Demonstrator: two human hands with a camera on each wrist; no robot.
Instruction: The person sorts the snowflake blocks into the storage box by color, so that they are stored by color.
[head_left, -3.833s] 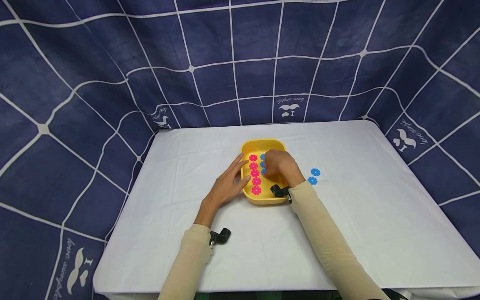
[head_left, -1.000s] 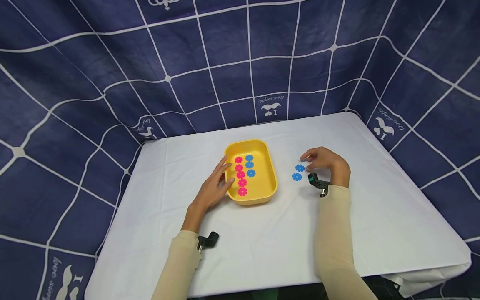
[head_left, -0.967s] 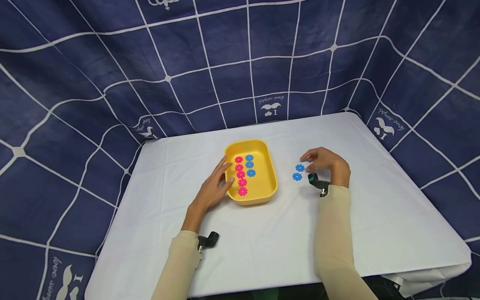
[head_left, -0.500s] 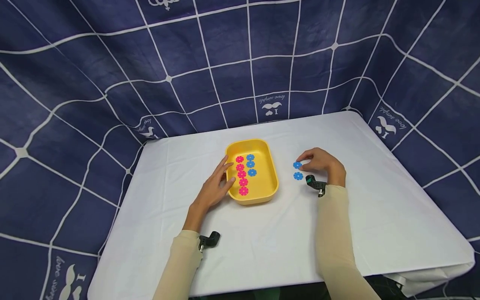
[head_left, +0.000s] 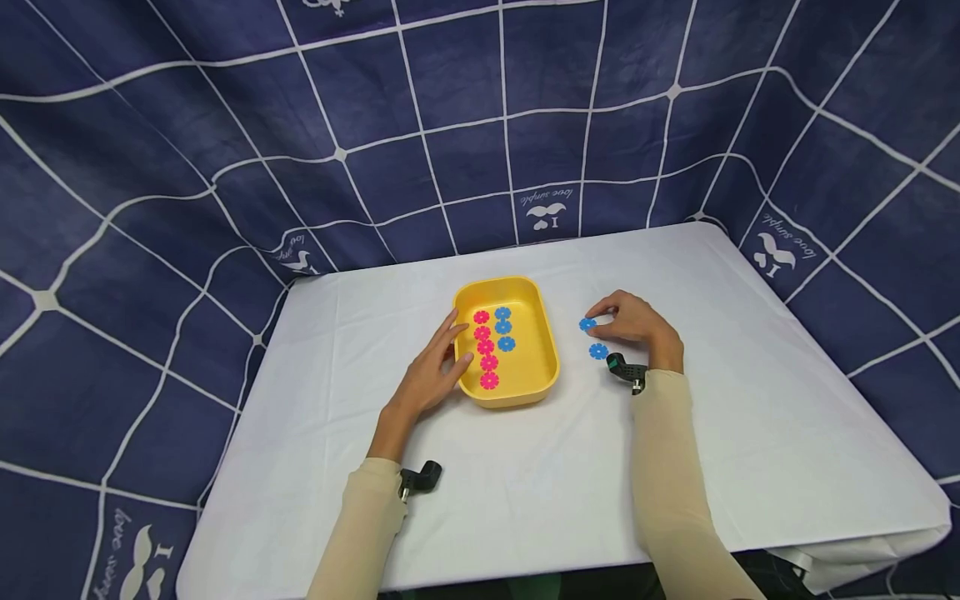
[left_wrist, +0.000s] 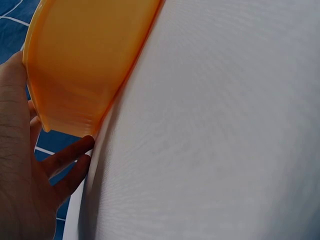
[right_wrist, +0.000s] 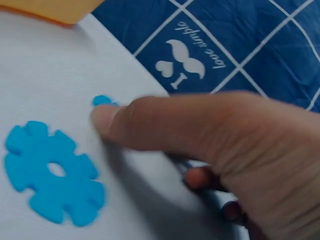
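My right hand [head_left: 633, 321] pinches a blue flower-shaped notched disc [head_left: 587, 324] between thumb and fingers, right of the yellow tray [head_left: 536, 375]. In the right wrist view, the thumb hides most of this pinched disc [right_wrist: 101, 100]. A second blue disc [head_left: 597, 351] lies flat on the cloth just nearer to me. At the tray's left side, my left hand [head_left: 427, 383] rests with extended fingers touching the rim; the left wrist view shows its fingers [left_wrist: 70, 155] against the outer wall. Inside the tray are a column of several pink discs [head_left: 485, 347] and three blue discs [head_left: 503, 327].
A white cloth covers the table [head_left: 540, 492]. Dark blue curtains [head_left: 465, 150] with white grid lines stand behind it and at both sides. A small black camera [head_left: 423, 477] sits at the left wrist, another [head_left: 624, 367] at the right.
My right hand left the tray for the loose blue discs, took hold of the farther one and moved it slightly left, toward the tray. The left hand stays at the rim.
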